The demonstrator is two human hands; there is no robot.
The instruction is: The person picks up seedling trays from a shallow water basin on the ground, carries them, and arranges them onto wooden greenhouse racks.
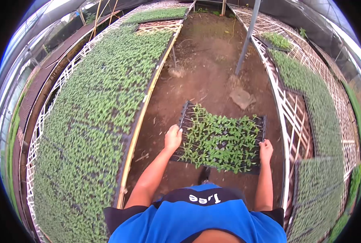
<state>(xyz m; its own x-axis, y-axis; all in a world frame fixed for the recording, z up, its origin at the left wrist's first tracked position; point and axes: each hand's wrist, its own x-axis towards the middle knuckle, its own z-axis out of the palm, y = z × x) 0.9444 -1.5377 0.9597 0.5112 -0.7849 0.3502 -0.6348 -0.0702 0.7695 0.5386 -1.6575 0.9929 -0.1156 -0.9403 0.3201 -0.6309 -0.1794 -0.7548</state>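
A black seedling tray (176, 156) full of small green seedlings (223, 141) is held out in front of my body, above the dirt path. My left hand (173, 138) is closed around its left edge, thumb on top. On the opposite edge, my right hand (265, 151) grips the rim with bent fingers. The tray looks roughly level, and some stems lean out over its sides. The undersides of both hands' fingers are partly hidden.
A long slatted bench (139, 117) with many seedling trays runs along the left. Another slatted bench (295, 117) with more trays lies right. A metal post (248, 38) rises beside the path, near a flat stone (242, 98) on the soil (204, 60).
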